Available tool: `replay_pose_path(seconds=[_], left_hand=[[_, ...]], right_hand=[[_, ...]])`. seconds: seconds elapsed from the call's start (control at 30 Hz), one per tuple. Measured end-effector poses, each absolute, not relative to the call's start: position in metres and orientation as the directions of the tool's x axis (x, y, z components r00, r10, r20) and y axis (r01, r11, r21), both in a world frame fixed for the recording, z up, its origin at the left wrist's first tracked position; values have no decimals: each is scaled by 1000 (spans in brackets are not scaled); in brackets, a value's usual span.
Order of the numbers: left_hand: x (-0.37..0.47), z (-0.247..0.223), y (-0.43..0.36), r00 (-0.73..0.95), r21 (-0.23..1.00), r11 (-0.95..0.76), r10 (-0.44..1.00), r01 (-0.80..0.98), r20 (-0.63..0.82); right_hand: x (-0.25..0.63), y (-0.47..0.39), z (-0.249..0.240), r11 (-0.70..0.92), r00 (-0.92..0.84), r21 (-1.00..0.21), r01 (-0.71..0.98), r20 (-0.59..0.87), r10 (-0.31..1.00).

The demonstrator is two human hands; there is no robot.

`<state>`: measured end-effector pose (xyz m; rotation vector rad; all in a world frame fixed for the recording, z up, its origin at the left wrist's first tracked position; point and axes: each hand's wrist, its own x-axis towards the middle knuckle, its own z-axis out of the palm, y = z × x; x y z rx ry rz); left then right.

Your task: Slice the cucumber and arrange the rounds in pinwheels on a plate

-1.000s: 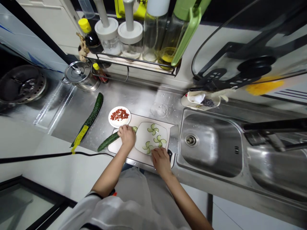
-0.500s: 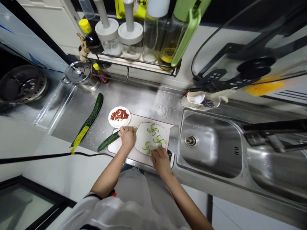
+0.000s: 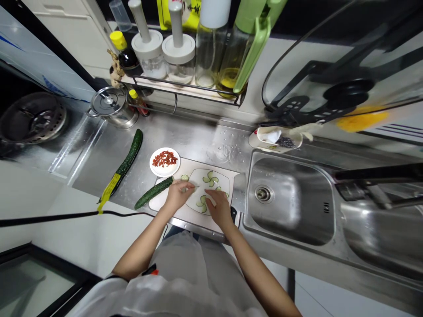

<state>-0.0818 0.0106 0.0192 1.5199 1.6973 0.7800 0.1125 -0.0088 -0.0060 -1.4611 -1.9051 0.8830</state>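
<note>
My left hand (image 3: 179, 193) pinches a thin cucumber slice, seen edge-on, over the left side of a white square plate (image 3: 194, 174). Close by on the right, my right hand (image 3: 218, 207) hovers above the plate with thumb and fingers apart, holding nothing that I can see. Curved cucumber slices (image 3: 210, 178) lie on the plate in pinwheel shapes, one partly covered by my right hand. A cut cucumber (image 3: 153, 193) rests across the left end of the cutting board (image 3: 185, 215), with loose cucumber slices (image 3: 184, 178) near its cut end.
A small white plate of red bits (image 3: 165, 162) stands behind the board. A cleaver (image 3: 240, 189) lies at the board's right end, beside the sink (image 3: 291, 198). A whole cucumber (image 3: 130, 154) lies at left, near a lidded pot (image 3: 110, 105). Jars and bottles fill the rack (image 3: 185, 86).
My left hand has lifted from the cut cucumber and moved right, now with a slice in its fingertips. My right hand has risen slightly off the plate's lower edge, its fingers opening.
</note>
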Motion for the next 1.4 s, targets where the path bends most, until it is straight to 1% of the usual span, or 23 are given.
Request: replay_pose_path(seconds=[0.07,0.13,0.23,0.3,0.4,0.5,0.57,0.63,0.73,0.87,1.0,1.07,1.2,1.27,1.33,1.4], left_hand=[[-76,23,9,-19,861,188,979,473,-203],[-71,25,9,16,880,292,947,375,-321],[-68,25,7,76,873,432,886,225,-458],[-67,21,6,110,857,501,851,125,-513],[-66,11,2,148,789,613,784,-41,-602],[-65,1,0,184,647,736,677,-200,-713],[-63,-1,0,225,549,794,604,-262,-765],[-62,-1,1,276,477,828,552,-296,-787],[-61,4,3,323,427,832,538,-354,-779],[-63,5,6,291,437,788,581,-433,-760],[-66,2,8,209,487,750,617,-448,-759],[-67,0,9,144,545,728,644,-415,-751],[-69,-2,11,13,723,642,750,-254,-661],[-70,-4,11,-38,788,590,796,-174,-604],[-71,-6,10,-100,839,539,833,-76,-544],[-71,-8,8,-167,868,492,863,64,-477]], right_hand=[[109,0,-4,104,-212,-838,535,-14,977],[107,5,-4,-3,-195,-875,484,-111,975],[106,9,-3,-146,-195,-897,417,-245,950],[106,10,-1,-197,-205,-901,388,-292,934],[107,9,3,-204,-216,-904,376,-299,929],[108,8,8,-177,-211,-905,386,-273,939],[108,8,11,-150,-220,-909,389,-250,943],[109,7,13,-130,-244,-915,382,-235,941],[110,7,16,-130,-267,-923,363,-237,934],[112,6,18,-163,-268,-921,354,-267,926],[113,7,14,-213,-250,-902,375,-320,914],[113,9,11,-226,-240,-893,388,-335,911],[110,13,4,-236,-198,-862,448,-354,914],[108,16,1,-218,-183,-837,502,-349,919],[105,19,-2,-163,-183,-800,577,-321,929],[102,22,-4,-87,-196,-746,660,-283,939]])
